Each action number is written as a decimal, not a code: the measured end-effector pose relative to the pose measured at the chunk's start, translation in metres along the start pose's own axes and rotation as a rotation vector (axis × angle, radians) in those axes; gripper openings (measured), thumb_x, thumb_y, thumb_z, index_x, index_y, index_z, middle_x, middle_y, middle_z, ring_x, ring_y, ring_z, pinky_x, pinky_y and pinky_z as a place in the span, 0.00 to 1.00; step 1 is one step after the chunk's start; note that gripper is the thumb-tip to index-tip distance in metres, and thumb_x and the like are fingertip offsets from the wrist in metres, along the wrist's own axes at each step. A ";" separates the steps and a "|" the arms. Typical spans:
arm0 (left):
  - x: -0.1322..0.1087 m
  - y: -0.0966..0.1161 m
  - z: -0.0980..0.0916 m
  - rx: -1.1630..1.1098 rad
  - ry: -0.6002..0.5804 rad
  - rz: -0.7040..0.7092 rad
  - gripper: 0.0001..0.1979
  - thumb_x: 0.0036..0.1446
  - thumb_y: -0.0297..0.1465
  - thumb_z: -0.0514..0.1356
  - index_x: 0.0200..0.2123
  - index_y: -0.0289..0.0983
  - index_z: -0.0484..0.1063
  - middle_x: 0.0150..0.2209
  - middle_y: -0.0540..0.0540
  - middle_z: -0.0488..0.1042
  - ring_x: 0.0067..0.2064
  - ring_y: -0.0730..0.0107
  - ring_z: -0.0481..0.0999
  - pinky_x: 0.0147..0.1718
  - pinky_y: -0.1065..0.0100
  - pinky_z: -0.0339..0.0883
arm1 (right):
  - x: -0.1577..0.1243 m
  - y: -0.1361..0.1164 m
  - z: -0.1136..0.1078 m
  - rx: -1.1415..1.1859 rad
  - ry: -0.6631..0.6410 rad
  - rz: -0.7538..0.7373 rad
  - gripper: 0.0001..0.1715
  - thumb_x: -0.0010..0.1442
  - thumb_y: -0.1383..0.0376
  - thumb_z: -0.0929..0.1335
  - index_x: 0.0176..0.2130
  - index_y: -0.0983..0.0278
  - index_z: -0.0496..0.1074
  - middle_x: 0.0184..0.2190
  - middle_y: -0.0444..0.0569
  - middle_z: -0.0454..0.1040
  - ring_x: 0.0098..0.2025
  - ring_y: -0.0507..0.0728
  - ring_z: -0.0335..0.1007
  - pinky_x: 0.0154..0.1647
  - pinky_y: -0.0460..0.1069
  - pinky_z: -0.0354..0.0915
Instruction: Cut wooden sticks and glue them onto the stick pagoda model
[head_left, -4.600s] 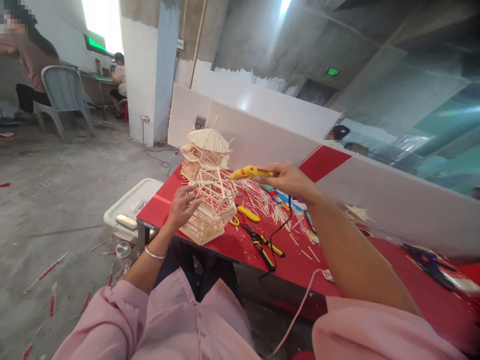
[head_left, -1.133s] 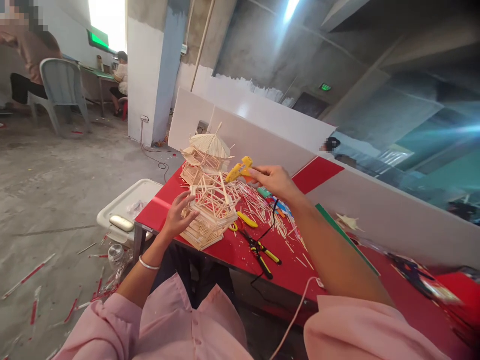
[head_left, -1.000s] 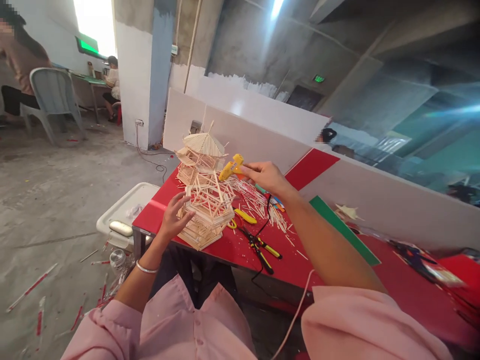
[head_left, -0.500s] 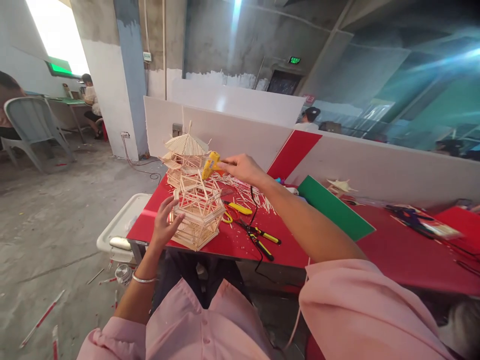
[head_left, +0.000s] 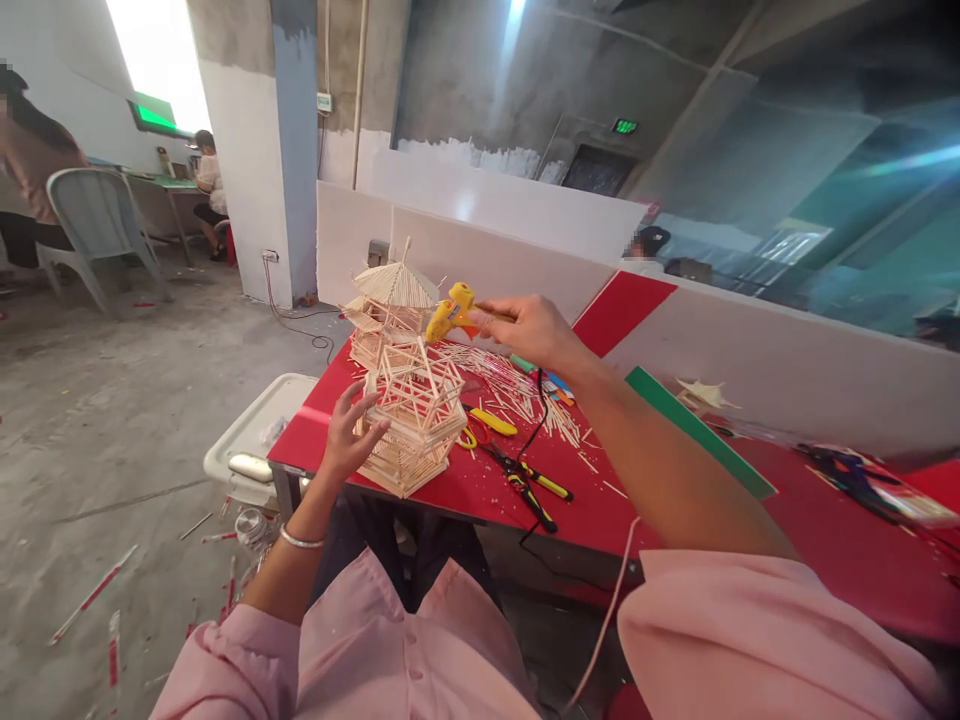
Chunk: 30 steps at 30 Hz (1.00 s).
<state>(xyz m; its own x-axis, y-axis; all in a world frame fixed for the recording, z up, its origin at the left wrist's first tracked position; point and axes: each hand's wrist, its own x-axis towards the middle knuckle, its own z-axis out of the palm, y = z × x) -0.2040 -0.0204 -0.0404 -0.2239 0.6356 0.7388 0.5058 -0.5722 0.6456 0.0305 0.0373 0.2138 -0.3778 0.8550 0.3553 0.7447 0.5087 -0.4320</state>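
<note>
My right hand (head_left: 529, 330) is closed around a yellow hot glue gun (head_left: 452, 313), its nozzle tilted down just above the top frame of a wooden stick model (head_left: 420, 420). The model is a many-sided, tiered structure standing at the table's near left edge. At its left side, my left hand (head_left: 351, 430) rests with thumb and fingers apart against the sticks. Behind it stands a second stick model (head_left: 396, 285) with a pointed, slatted roof, partly hidden by the front one.
Loose sticks (head_left: 517, 385) lie scattered on the red table (head_left: 600, 515). Black-and-yellow pliers (head_left: 529, 485) and a yellow-handled tool (head_left: 493, 421) lie right of the model. A green board (head_left: 697, 435) leans farther right. A white tray stand (head_left: 225, 440) is at the left. Other people sit in the background.
The glue gun has tipped to a flatter angle and drawn slightly up from the model's top frame. My left hand stays at the model's side. The whole view has shifted with my head.
</note>
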 end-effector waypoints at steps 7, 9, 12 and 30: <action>-0.002 0.002 0.002 0.002 0.011 -0.004 0.19 0.59 0.45 0.63 0.50 0.43 0.75 0.60 0.39 0.67 0.62 0.53 0.68 0.59 0.46 0.65 | 0.002 -0.025 0.021 -0.209 -0.129 -0.130 0.28 0.59 0.42 0.67 0.51 0.52 0.79 0.39 0.47 0.83 0.38 0.58 0.76 0.37 0.52 0.66; -0.003 0.003 0.001 0.007 0.008 -0.006 0.19 0.59 0.45 0.63 0.50 0.43 0.75 0.61 0.39 0.67 0.62 0.53 0.68 0.59 0.46 0.66 | 0.002 -0.032 0.028 -0.310 -0.130 -0.148 0.26 0.59 0.43 0.67 0.51 0.50 0.79 0.37 0.47 0.83 0.35 0.58 0.75 0.34 0.52 0.63; -0.003 0.005 0.001 0.007 -0.002 -0.011 0.20 0.59 0.45 0.62 0.51 0.43 0.75 0.61 0.38 0.66 0.62 0.52 0.68 0.59 0.46 0.66 | 0.000 -0.044 0.030 -0.414 -0.150 -0.215 0.24 0.59 0.44 0.68 0.50 0.49 0.79 0.35 0.47 0.82 0.34 0.58 0.74 0.33 0.52 0.60; -0.011 0.003 0.011 -0.043 0.035 -0.029 0.25 0.59 0.46 0.62 0.56 0.42 0.70 0.60 0.36 0.67 0.62 0.53 0.68 0.58 0.48 0.65 | 0.000 -0.104 0.034 -0.541 -0.285 -0.305 0.19 0.61 0.48 0.67 0.47 0.49 0.81 0.29 0.48 0.80 0.32 0.58 0.72 0.33 0.52 0.57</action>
<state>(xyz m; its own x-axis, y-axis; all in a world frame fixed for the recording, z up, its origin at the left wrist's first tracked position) -0.1913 -0.0233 -0.0483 -0.2678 0.6342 0.7253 0.4625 -0.5758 0.6742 -0.0653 -0.0115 0.2307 -0.6895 0.7124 0.1309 0.7240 0.6723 0.1547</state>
